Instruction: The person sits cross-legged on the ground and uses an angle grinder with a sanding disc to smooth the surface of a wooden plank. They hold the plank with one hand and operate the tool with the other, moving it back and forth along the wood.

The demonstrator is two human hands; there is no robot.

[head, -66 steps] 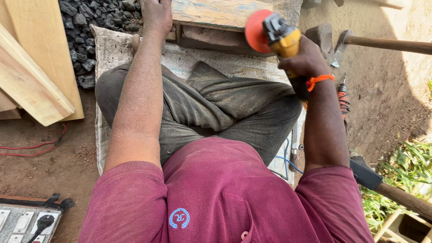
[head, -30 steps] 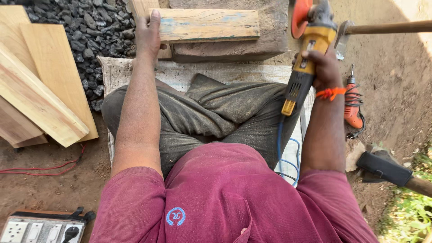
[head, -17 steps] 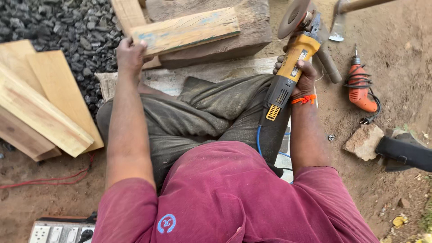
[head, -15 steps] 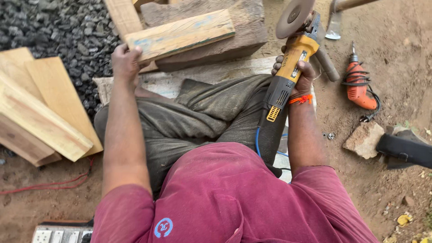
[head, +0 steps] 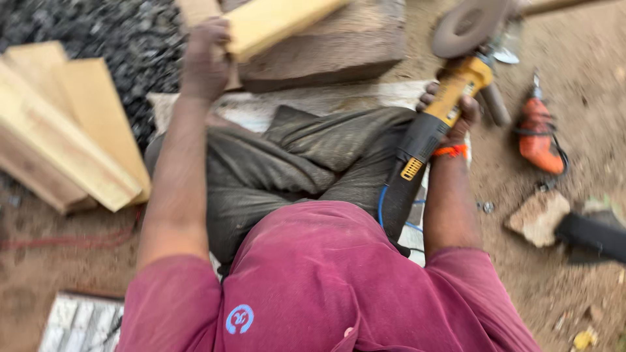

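I sit cross-legged on a pale sack on the dirt. My left hand (head: 206,60) grips the near end of a light wooden plank (head: 280,19) that lies tilted across a thick dark timber block (head: 326,49). My right hand (head: 453,114) is shut on a yellow and black angle grinder (head: 437,120). Its round disc (head: 469,27) is raised to the right of the block, clear of the wood. An orange band is on my right wrist.
Several pale planks (head: 65,143) lie stacked at the left beside dark gravel (head: 117,32). An orange power tool (head: 540,135), a stone (head: 538,216) and a black tool head (head: 596,236) lie on the dirt at right. A power strip (head: 81,322) sits bottom left.
My left hand has taken hold of the plank's near end and swung it to a tilt on the block. The grinder has stayed raised at the right. My view has shifted.
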